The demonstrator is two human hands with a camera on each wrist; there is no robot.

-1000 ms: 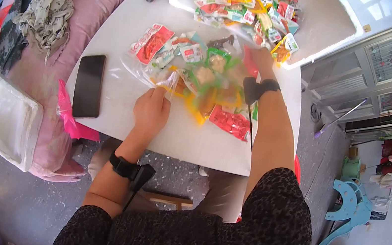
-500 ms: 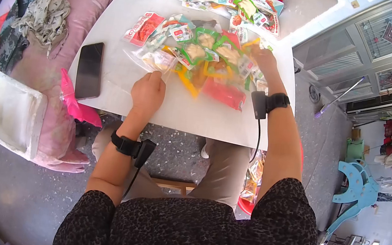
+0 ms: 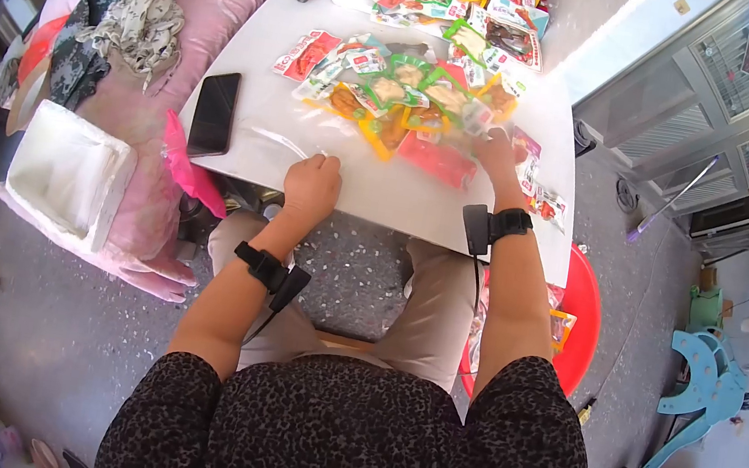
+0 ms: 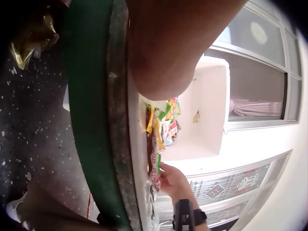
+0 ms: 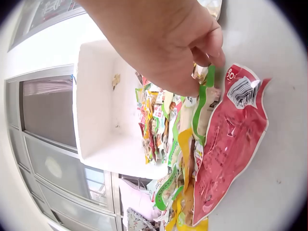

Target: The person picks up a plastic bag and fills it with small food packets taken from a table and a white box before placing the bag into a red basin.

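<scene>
On the white table lies a heap of snack packets, some green-edged, some yellow-edged. My left hand is curled near the table's front edge, pinching the edge of a clear plastic bag. In the left wrist view its fingers are hidden behind my forearm. At the heap's right side, my right hand pinches a green-edged packet between thumb and fingers. A red packet with a barcode label leans against the heap close below that hand. Farther right lie more loose packets.
A white foam box with many packets stands at the table's back. A phone lies on the left, beside a pink bag over the edge. Below on the right is a red basin holding packets. Another foam box sits on the bed.
My right hand has come from beside the foam box back toward me, along the heap's right side. My left hand has drawn slightly away from the heap with the clear bag's edge.
</scene>
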